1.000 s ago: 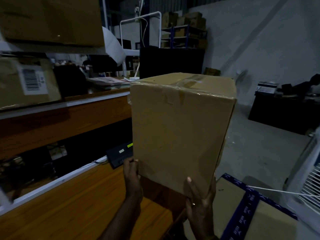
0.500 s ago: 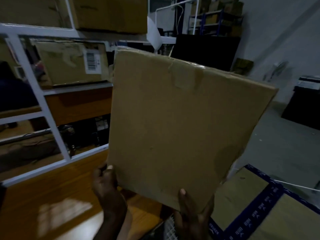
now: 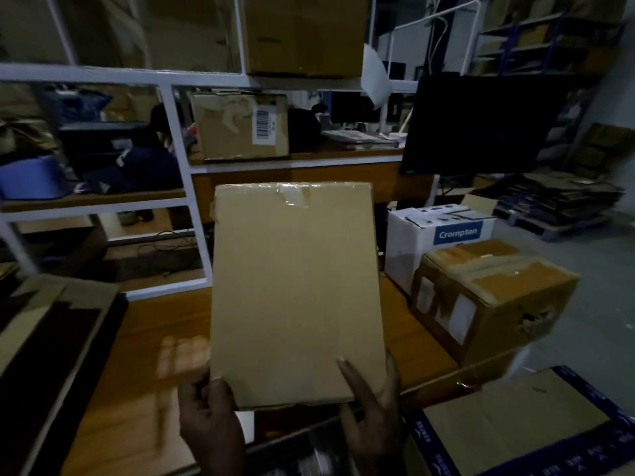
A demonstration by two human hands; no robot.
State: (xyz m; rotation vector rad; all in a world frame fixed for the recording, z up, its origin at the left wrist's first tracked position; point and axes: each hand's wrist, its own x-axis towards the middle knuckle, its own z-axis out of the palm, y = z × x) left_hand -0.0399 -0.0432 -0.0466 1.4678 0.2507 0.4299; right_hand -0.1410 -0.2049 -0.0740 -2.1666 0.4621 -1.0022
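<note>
- One plain brown cardboard box (image 3: 295, 293) stood upright in my two hands, its broad face towards me and clear tape across its top edge.
- It was over the near edge of the wooden table (image 3: 144, 338), about midway along. I could not tell whether its bottom touched the wood.
- My left hand (image 3: 209, 417) gripped the lower left corner, with the thumb curled onto the front face and the fingers hidden behind.
- My right hand (image 3: 371, 407) gripped the lower right corner, with the thumb lying up the front face and the fingers wrapped round the side.
- Two other boxes sat at the table's right edge: one white Crompton box (image 3: 439, 242) further back, and one taped brown box (image 3: 491, 304) nearer me, with torn paper labels on its side.
- One dark monitor (image 3: 481, 125) stood at the far right corner.
- A white shelf frame (image 3: 178, 139) ran along the far edge, just behind the held box. It carried one barcode-labelled box (image 3: 240, 127) on its middle level and one large brown box (image 3: 304, 32) on top.
- One flat carton with blue tape (image 3: 515, 424) lay off the near right corner.
- Flattened cartons (image 3: 51, 321) covered the table's left edge.
- One person (image 3: 151, 159) sat beyond the frame, partly hidden by its bars.
</note>
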